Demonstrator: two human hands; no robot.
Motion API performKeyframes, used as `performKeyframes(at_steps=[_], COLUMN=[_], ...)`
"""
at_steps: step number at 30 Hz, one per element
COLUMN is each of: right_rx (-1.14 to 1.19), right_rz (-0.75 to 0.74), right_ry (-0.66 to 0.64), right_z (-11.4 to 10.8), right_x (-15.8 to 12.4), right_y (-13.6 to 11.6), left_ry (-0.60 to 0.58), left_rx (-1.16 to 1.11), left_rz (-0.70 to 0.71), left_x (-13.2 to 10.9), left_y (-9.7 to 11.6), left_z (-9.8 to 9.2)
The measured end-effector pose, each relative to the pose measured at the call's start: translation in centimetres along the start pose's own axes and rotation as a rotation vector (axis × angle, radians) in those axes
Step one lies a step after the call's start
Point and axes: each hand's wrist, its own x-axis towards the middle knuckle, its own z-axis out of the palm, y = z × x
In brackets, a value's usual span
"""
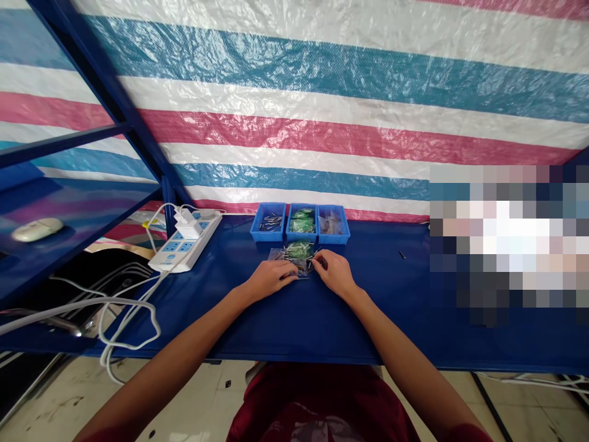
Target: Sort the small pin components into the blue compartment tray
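Note:
In front of me a small pile lies on the blue table, with a green packet (299, 250), clear plastic bags (276, 253) and several thin metal pieces that look like screws or pins. My left hand (272, 279) rests at the pile's near left side, fingers closed together by the clear plastic; what they hold is too small to make out. At the right side of the pile, my right hand (337, 274) has its fingertips pinched together among thin metal pieces (311, 264). Exactly what sits in that pinch is hidden.
Behind the pile stand three blue bins: one with metal pieces (268, 237), one with green packets (301, 237), one with clear bags (334, 239). A white power strip (192, 247) with cables lies left. A small dark piece (402, 255) lies right, beside a blurred area.

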Motion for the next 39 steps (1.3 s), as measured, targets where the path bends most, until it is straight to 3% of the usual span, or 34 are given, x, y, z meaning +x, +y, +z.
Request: performKeyframes(at_steps=[9, 13, 18, 27, 31, 36, 39], right_rx=[0.241, 0.281, 0.295, 0.310, 0.326, 0.423, 0.585], right_rz=[0.060, 0.062, 0.044, 0.069, 0.104, 0.104, 0.147], right_ry=[0.117, 0.155, 0.215, 0.187, 0.167, 0.165, 0.138], right_z=[-0.1, -0.2, -0.3, -0.3, -1.1, -1.9, -1.3], right_x=[0.1, 0.0, 0.0, 0.2, 1.1, 3.8, 5.1], right_y=[-0.1, -0.4, -0.5, -0.6, -1.0, -2.0, -2.1], left_ry=[0.025, -0.014, 0.003, 0.065, 0.193, 0.479, 0.628], left_rx=[-0.013, -0.025, 0.021, 0.132, 0.087, -0.156, -0.223], left_rz=[0.021, 0.100, 0.069, 0.014, -0.100, -0.329, -0.404], left_x=[0.0, 0.0, 0.1, 0.3, 1.2, 4.1, 5.3], left_y=[-0.1, 0.1, 0.1, 0.2, 0.9, 1.1, 0.3], left_z=[0.2, 0.2, 0.2, 0.5, -0.9, -3.7, -3.9])
